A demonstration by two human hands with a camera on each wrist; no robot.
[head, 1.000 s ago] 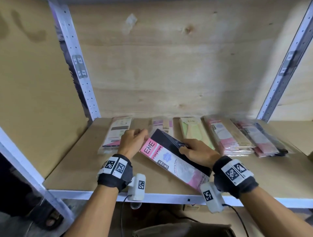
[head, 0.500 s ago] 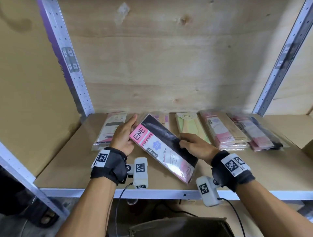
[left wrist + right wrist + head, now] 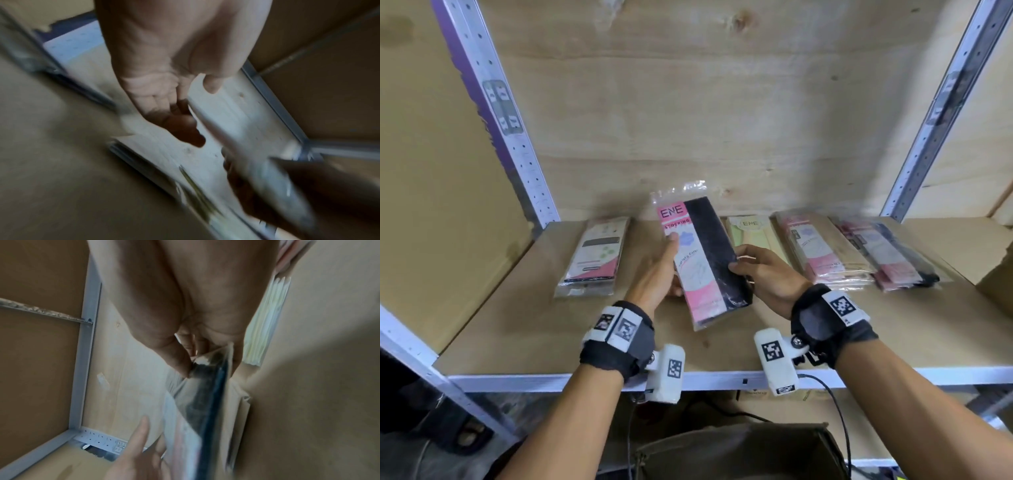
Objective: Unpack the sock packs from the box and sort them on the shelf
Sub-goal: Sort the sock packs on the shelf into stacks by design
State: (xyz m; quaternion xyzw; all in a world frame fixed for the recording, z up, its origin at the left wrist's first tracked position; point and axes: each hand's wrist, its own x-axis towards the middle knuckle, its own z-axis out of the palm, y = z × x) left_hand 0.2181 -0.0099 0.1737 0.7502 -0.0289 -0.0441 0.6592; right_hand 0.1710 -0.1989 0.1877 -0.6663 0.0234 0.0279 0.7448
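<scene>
Head view — both hands (image 3: 709, 274) hold black sock pack (image 3: 705, 263) upright.

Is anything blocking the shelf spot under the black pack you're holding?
Nothing visible does. The black pack, held by the left hand and right hand, hangs over the gap between the leftmost pack and the green pack; what lies directly behind it is hidden.

Pale plywood back wall (image 3: 688, 120) between perforated grey metal uprights (image 3: 513, 137)
</scene>
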